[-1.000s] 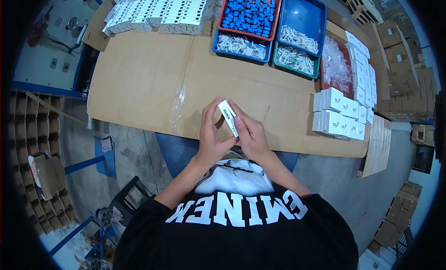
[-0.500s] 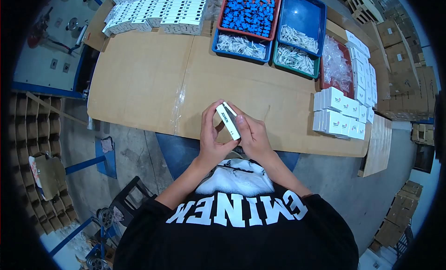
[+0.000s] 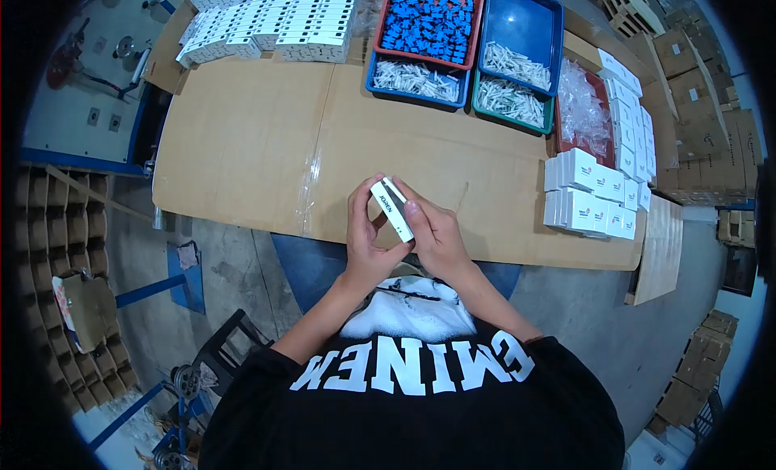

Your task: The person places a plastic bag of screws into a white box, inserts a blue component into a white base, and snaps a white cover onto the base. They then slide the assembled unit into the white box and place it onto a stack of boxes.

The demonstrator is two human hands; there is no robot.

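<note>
Both hands hold one small white box [image 3: 391, 212], tilted, with dark lettering on its narrow side and a darker grey face turned to the right. Wrapped along its left side, my left hand [image 3: 365, 237] has its fingers at the top end and its thumb near the bottom end. My right hand [image 3: 439, 237] grips the right side, thumb pressed against the grey face. The box is in the air over the near edge of the cardboard-covered table [image 3: 242, 147]. Some fingertips are hidden behind it.
Stacked white boxes [image 3: 311, 25] fill the table's back left. At the back stand a red tray [image 3: 378, 46] of blue parts and blue and green trays [image 3: 517, 124] of white pieces. On the right are a red tray of plastic bags [image 3: 584, 106] and more white boxes [image 3: 594, 199].
The white box and both hands have shifted very slightly left in view. Both hands keep the same hold on it.
</note>
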